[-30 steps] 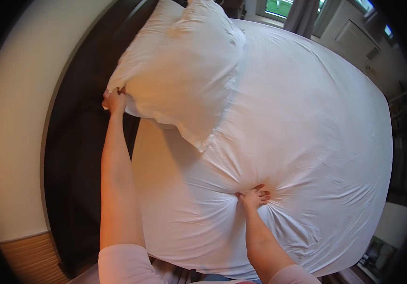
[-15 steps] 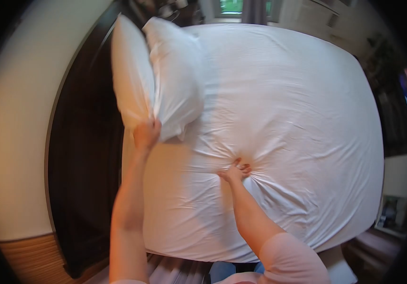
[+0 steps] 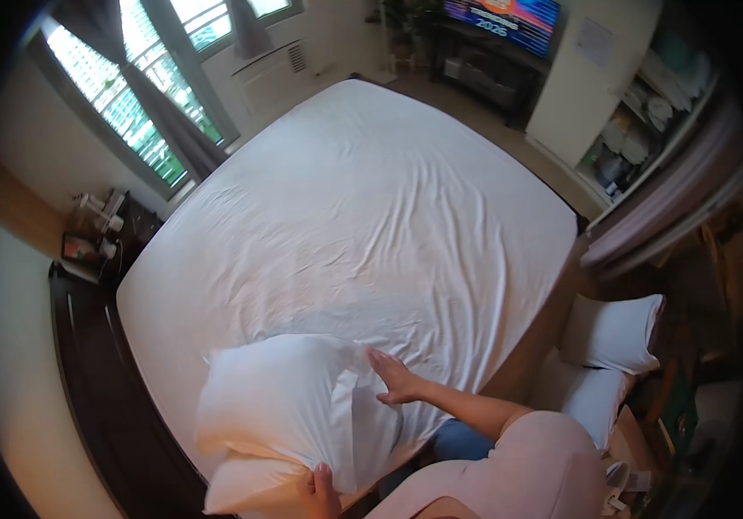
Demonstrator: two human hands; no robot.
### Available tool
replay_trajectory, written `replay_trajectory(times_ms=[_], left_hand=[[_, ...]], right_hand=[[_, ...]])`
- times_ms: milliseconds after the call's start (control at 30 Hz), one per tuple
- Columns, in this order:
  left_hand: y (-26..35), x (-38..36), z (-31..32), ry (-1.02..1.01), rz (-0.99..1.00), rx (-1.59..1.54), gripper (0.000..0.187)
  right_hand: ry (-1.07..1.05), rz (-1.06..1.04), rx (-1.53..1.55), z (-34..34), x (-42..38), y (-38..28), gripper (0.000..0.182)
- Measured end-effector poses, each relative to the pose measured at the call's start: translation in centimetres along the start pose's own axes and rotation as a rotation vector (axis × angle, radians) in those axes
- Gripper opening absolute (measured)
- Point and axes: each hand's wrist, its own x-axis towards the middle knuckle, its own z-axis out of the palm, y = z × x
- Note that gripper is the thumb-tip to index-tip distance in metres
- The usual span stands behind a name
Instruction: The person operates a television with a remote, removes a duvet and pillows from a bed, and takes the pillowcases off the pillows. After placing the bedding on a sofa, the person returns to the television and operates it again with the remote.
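Two white pillows lie one over the other at the near left of the bed. My left hand (image 3: 321, 495) is closed on the near edge of the upper pillow (image 3: 272, 398), just where it meets the lower pillow (image 3: 250, 486); whether it grips both cannot be made out. Beside the upper pillow's right end, close to its loose case opening, my right hand (image 3: 395, 378) is open with fingers stretched out and nothing in it. Under the pillows spreads a wrinkled white fitted sheet (image 3: 302, 225) that covers the mattress.
A dark headboard (image 3: 108, 372) runs along the left. Two more white pillows (image 3: 611, 333) are stacked off the bed at right. Past the bed stand a nightstand (image 3: 134, 227), curtained windows, a television (image 3: 510, 22) and a shelf cabinet (image 3: 631, 130).
The view has turned toward the windows. The pillows have come from the far headboard side to the near edge, with my left hand on them. My right hand has lifted off the mattress.
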Motion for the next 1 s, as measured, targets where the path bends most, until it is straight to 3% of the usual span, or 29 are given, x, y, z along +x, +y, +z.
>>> replay_trajectory(times_ms=[67,133,167,200,233,267,300,367,433,567,633,733,833,900,967,1000], left_hand=[[3.4,-1.9,1.6,-0.134,0.095,0.042,0.024],[9.4,-5.3,5.0,-0.103,0.139,-0.300,0.022],[12.4,-6.9,6.6,-0.091,0.149,-0.467,0.028],[14.7,-8.1,7.7,-0.146,0.156,-0.473,0.028],[16.5,-8.8,8.5,-0.205,0.159,-0.471,0.028],[18.2,-9.7,9.7,-0.274,0.164,-0.462,0.028],[20.0,-10.9,11.6,-0.169,0.116,-0.507,0.024],[23.1,-13.0,14.8,0.003,0.043,-0.553,0.017],[25.0,-13.0,16.0,-0.123,0.124,-0.591,0.024],[27.1,-13.0,17.3,-0.344,0.279,-0.581,0.033],[26.6,-11.6,16.3,-0.569,0.382,-0.559,0.030],[23.2,-8.9,14.4,-0.461,0.404,-0.350,0.022],[18.2,-2.0,12.3,-0.196,0.976,0.078,0.028],[23.6,-7.1,13.4,-0.182,1.128,0.062,0.017],[25.4,-8.2,13.2,-0.210,0.459,-0.593,0.012],[24.5,-5.9,12.1,-0.237,0.547,-0.611,0.018]], right_hand=[[0.039,-0.154,0.008,-6.1,-1.2,-0.5,0.101],[-0.024,-0.258,0.019,-11.1,-1.6,-2.0,0.100],[0.104,-0.306,0.080,-10.8,-1.2,-1.1,0.098],[0.180,-0.330,0.110,-13.2,-2.0,-1.7,0.081],[0.022,-0.107,0.012,-16.2,-2.6,-2.9,0.060],[0.068,-0.149,0.092,-18.6,-4.3,-1.7,0.051],[0.129,-0.182,0.174,-20.2,-6.7,-0.7,0.042],[0.273,-0.057,0.167,-20.4,-11.2,1.0,0.037],[0.404,0.051,0.061,-22.8,-14.9,0.9,0.032],[0.742,0.258,0.173,-28.2,-20.8,-0.6,0.035],[0.902,0.317,0.141,-30.5,-23.3,-2.5,0.038],[1.080,0.298,0.078,-33.7,-30.0,-6.5,0.037],[1.312,0.373,-0.066,-35.7,-35.9,-8.0,0.031],[1.549,0.350,-0.205,-37.4,-40.6,-10.3,0.029],[1.768,0.301,-0.361,-38.8,-45.7,-12.6,0.028],[1.902,0.575,-0.415,-39.3,-48.5,-13.5,0.028]])
